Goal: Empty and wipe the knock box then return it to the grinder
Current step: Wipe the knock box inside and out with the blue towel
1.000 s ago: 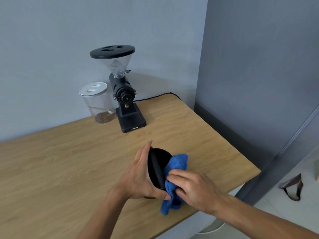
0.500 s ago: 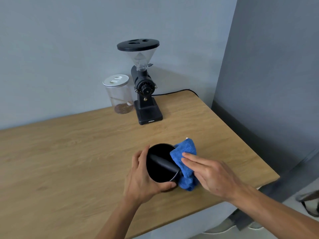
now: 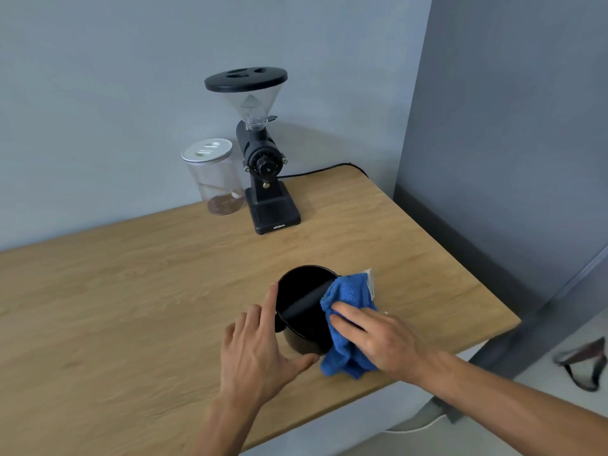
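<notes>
Near the table's (image 3: 131,291) front right corner: knock box (image 3: 304,307) upright, well apart from grinder (image 3: 266,179) at the back edge. Left hand (image 3: 253,357) splayed loosely around its wall, probably steadying. Right hand (image 3: 378,337), fingers flat, pressing blue microfibre cloth (image 3: 348,330) against the rim, likely wiping.

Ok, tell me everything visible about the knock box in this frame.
The knock box is a round black open-topped tub, seemingly empty, with a dark bar across its mouth. It stands upright on the wooden table, near the front edge and apart from the grinder. The left hand is spread around its near side; the right hand presses a blue cloth over its right rim.
</notes>
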